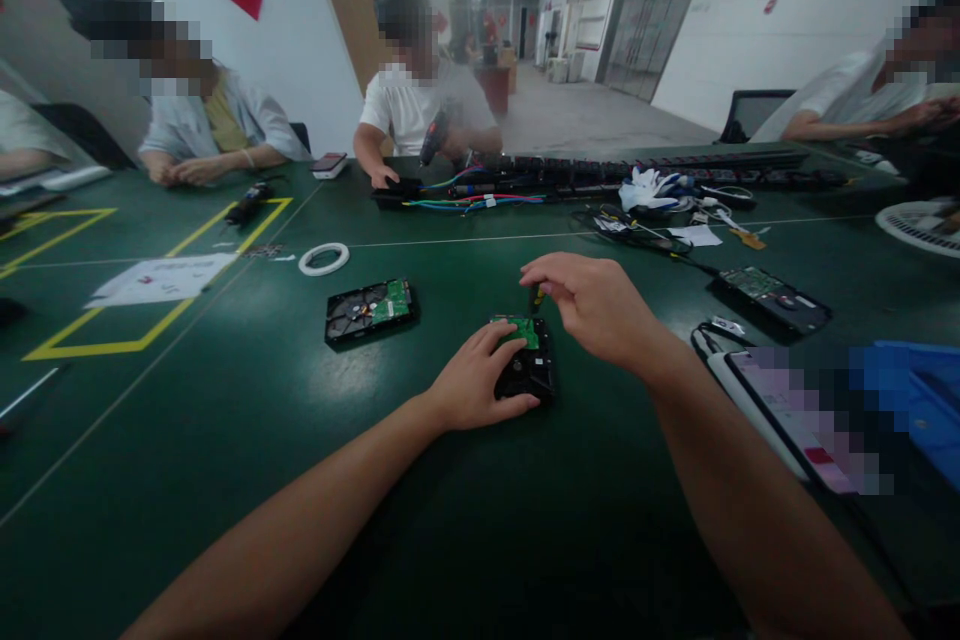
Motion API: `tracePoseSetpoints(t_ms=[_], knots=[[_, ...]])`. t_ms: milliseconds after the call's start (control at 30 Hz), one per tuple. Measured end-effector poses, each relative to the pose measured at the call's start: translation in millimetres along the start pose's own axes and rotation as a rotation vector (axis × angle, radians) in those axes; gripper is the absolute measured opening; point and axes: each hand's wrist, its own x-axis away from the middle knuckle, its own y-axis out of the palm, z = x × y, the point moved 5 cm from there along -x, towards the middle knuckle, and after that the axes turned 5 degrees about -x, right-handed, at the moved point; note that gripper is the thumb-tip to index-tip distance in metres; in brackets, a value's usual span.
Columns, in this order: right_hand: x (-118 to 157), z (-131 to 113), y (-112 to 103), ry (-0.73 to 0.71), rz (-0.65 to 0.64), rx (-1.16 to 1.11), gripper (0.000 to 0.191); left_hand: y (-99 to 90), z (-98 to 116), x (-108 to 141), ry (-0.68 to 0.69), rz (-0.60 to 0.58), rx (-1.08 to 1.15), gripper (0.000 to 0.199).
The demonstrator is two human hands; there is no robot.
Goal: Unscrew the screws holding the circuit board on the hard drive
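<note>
A hard drive [534, 375] lies on the green table with its circuit board facing up. My left hand [472, 382] grips it from the left, fingers across the board and thumb along the near edge. Over the drive's far right corner, my right hand [604, 305] is closed around a small screwdriver [535, 297] with a black and yellow handle. The screwdriver stands roughly upright; its tip is too small to make out. A second hard drive [371, 312] lies to the left, and a third hard drive [772, 300] lies to the right.
A white ring [324, 259] and a paper sheet [161, 280] lie to the left. Cable bundles [525, 190] and white gloves [654, 190] stretch along the far side. At right are a phone [795, 410] and a blue tray [930, 410]. Across the table, a person [416, 105] holds a power tool.
</note>
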Motion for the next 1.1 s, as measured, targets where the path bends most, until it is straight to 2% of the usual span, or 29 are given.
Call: tracePoseSetpoints(t_ms=[200, 433, 633, 933, 1100], knots=[[-1, 1, -2, 0.052, 0.035, 0.057, 0.028, 0.0, 0, 0, 0.001, -0.006, -0.009, 0.089], [0, 10, -8, 0.209, 0.086, 0.234, 0.005, -1.2, 0, 0, 0.013, 0.002, 0.009, 0.087], [1, 12, -8, 0.218, 0.114, 0.243, 0.014, -1.8, 0, 0, 0.013, 0.008, 0.022, 0.087], [-1, 8, -3, 0.163, 0.089, 0.173, 0.014, -0.8, -1, 0, 0.006, 0.005, 0.022, 0.087], [-1, 6, -2, 0.157, 0.064, 0.196, 0.021, -1.3, 0, 0, 0.013, 0.006, 0.012, 0.087]])
